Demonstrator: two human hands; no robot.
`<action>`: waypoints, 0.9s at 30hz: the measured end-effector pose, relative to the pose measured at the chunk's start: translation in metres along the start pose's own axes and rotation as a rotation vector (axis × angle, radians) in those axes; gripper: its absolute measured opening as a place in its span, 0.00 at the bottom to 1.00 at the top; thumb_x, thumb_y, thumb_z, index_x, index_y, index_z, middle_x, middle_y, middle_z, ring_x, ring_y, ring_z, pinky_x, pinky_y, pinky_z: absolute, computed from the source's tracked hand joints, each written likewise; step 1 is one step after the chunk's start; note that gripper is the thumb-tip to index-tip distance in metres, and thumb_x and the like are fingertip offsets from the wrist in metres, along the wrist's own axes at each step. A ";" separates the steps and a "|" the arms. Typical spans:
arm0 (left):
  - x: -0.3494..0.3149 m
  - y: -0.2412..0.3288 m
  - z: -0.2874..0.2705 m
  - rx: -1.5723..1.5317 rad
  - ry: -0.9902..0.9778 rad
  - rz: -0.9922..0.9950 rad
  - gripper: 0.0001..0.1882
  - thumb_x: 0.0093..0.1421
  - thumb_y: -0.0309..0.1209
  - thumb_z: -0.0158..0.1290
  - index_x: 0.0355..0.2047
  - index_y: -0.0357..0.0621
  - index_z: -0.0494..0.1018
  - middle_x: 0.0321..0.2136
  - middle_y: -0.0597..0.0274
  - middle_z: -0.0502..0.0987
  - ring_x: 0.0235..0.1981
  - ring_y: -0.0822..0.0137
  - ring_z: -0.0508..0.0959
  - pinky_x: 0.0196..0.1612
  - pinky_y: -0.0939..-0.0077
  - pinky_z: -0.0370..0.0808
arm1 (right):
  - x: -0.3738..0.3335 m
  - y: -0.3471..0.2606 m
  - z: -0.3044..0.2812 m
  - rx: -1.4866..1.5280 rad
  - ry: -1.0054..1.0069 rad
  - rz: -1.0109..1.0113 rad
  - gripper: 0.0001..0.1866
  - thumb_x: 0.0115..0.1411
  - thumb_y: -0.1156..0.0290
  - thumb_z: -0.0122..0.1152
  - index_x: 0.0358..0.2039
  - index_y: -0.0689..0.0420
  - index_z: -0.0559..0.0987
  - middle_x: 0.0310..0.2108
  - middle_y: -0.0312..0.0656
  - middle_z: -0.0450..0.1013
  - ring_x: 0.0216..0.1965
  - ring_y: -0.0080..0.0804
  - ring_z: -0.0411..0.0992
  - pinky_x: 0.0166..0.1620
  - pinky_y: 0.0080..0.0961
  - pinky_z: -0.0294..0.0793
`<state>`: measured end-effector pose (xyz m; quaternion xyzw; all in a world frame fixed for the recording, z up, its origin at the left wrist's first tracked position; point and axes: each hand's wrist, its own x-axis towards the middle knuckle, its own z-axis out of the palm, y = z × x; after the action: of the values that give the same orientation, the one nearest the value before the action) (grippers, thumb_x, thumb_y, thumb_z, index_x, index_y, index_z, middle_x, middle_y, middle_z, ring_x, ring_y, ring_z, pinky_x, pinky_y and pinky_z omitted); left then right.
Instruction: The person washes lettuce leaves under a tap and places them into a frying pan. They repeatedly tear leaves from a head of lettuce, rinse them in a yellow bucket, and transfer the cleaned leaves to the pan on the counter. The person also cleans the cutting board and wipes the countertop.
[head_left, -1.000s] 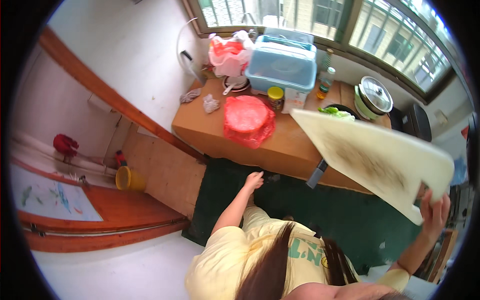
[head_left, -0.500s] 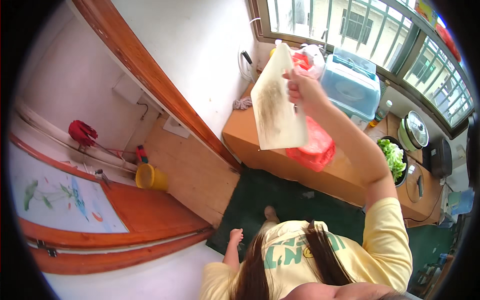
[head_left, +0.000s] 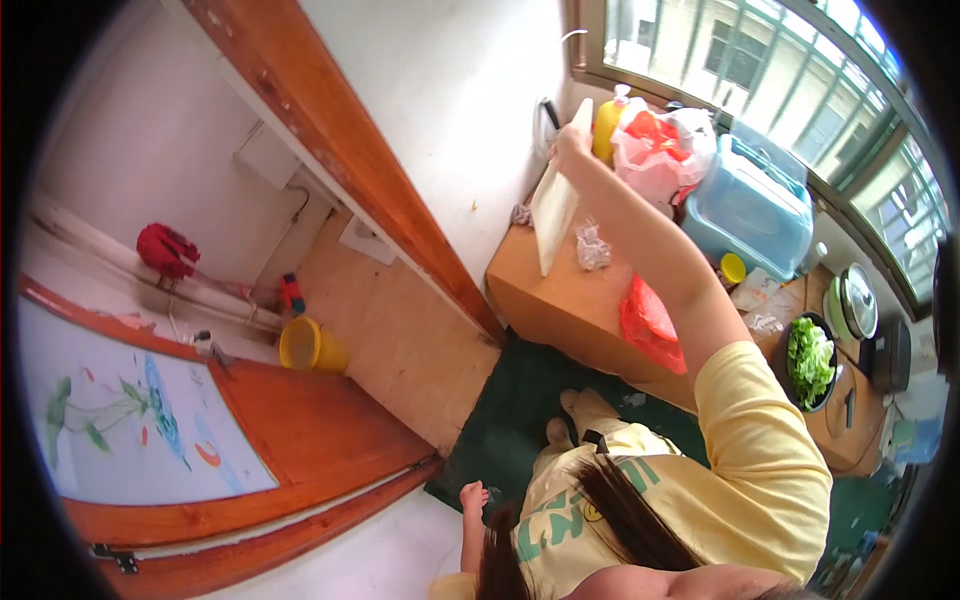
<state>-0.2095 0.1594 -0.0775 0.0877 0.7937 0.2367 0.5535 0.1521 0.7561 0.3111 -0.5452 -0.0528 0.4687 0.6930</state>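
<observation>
My right hand (head_left: 572, 150) is closed on the upper part of a pale cutting board (head_left: 553, 215). The board stands nearly upright, seen close to edge-on, at the left end of the brown counter (head_left: 545, 285), near the white wall. Its lower end appears to meet the counter top. Beside it lies a crumpled clear plastic bag (head_left: 592, 245). A red plastic bag (head_left: 650, 322) lies on the counter under my right forearm. My left hand (head_left: 474, 495) hangs low by my side, its fingers curled in with nothing visible in them.
Behind my right arm stand a yellow bottle (head_left: 606, 125), a white bag with red contents (head_left: 665, 155) and a blue lidded bin (head_left: 750, 205). Farther right are a bowl of leafy greens (head_left: 810, 365) and a glass-lidded pot (head_left: 855, 300). An orange-brown door (head_left: 290, 430) stands at left.
My right hand has carried the cutting board left and back toward the wall corner, turning it from face-on to nearly edge-on. The view has shifted, and my left hand stays low.
</observation>
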 end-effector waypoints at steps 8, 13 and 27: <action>-0.023 -0.023 0.015 -0.085 0.021 -0.035 0.10 0.55 0.36 0.52 0.30 0.42 0.70 0.17 0.66 0.71 0.15 0.75 0.70 0.15 0.82 0.65 | 0.043 0.032 0.052 -0.134 -0.511 0.198 0.18 0.55 0.77 0.44 0.45 0.73 0.57 0.40 0.58 0.62 0.42 0.53 0.65 0.43 0.42 0.69; -0.012 0.002 0.031 -0.160 0.045 -0.003 0.10 0.55 0.37 0.52 0.29 0.42 0.70 0.17 0.66 0.70 0.15 0.75 0.69 0.16 0.81 0.66 | 0.064 0.025 0.033 -0.312 -0.900 0.088 0.13 0.52 0.73 0.56 0.36 0.64 0.69 0.34 0.44 0.68 0.36 0.38 0.67 0.42 0.32 0.70; 0.117 0.215 -0.189 0.663 0.673 0.290 0.22 0.48 0.37 0.54 0.43 0.40 0.67 0.44 0.43 0.65 0.49 0.47 0.64 0.51 0.57 0.61 | -0.014 0.049 -0.010 -0.211 -0.599 -0.434 0.20 0.55 0.74 0.51 0.49 0.63 0.66 0.46 0.41 0.65 0.46 0.29 0.65 0.51 0.27 0.64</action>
<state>-0.4534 0.3416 -0.0216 0.2873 0.9406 0.0610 0.1702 0.1212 0.7370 0.2735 -0.4287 -0.4150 0.4417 0.6699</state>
